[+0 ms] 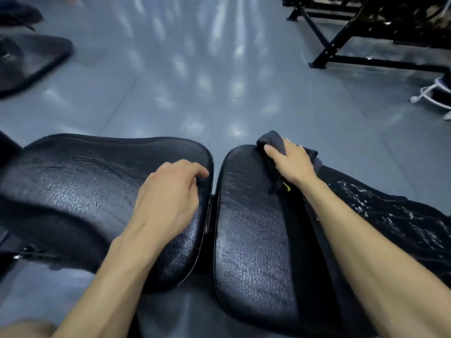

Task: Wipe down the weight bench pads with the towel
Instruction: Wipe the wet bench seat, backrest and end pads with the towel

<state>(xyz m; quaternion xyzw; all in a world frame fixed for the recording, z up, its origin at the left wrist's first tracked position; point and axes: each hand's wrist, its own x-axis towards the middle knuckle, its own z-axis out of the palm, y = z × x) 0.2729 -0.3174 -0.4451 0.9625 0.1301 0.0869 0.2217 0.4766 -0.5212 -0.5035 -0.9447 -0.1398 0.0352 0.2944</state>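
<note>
Your right hand [290, 162] reaches forward with the arm extended, fingers curled over a dark towel [274, 142] and pressing it onto the far right edge of the right pad [251, 228] of the bench. The towel lies bunched beneath the palm, part of it trailing past the wrist. Your left hand [168, 193] rests palm down on the left pad [73, 181], holding nothing, fingers loosely bent at the pad's inner edge beside the gap.

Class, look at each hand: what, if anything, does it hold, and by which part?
The right hand presses a bunched dark towel from above on the right pad. The left hand holds nothing, resting on the left pad.
</note>
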